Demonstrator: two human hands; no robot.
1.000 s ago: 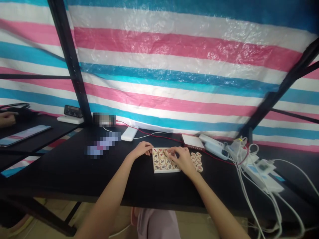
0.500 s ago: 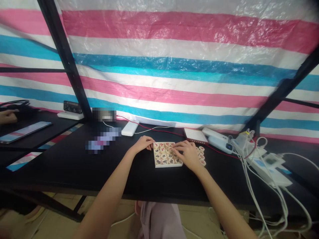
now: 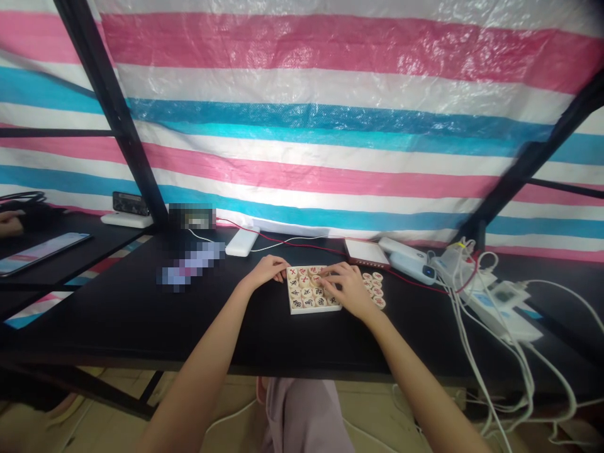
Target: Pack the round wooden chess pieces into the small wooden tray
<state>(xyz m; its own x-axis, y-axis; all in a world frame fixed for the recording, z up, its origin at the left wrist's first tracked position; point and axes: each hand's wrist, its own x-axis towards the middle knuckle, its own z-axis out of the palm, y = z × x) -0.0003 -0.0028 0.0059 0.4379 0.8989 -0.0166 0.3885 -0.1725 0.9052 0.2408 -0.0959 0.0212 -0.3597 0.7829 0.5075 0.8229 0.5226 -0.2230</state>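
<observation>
A white tray (image 3: 315, 310) on the black table holds rows of round xiangqi pieces (image 3: 308, 302) with red and black characters. At its upper left edge is my left hand (image 3: 271, 269), fingers curled in against the rim. My right hand (image 3: 346, 286) reaches over the tray's right side, thumb and fingertips closing at a red-marked xiangqi piece (image 3: 316, 280). That hand hides some pieces in the right column. Just right of it, more red-marked xiangqi pieces (image 3: 377, 290) lie grouped on the table.
Behind the tray lie a white power bank (image 3: 242, 241), a flat white-topped box (image 3: 367, 251) and a light blue device (image 3: 413, 267). Tangled white cables surround a power strip (image 3: 509, 314) at right. At far left are a phone (image 3: 44, 253) and another person's hand (image 3: 10, 224).
The whole view has shifted slightly. My right hand stays over the tray's right side with its fingers a little moved; my left hand keeps its place at the left edge.
</observation>
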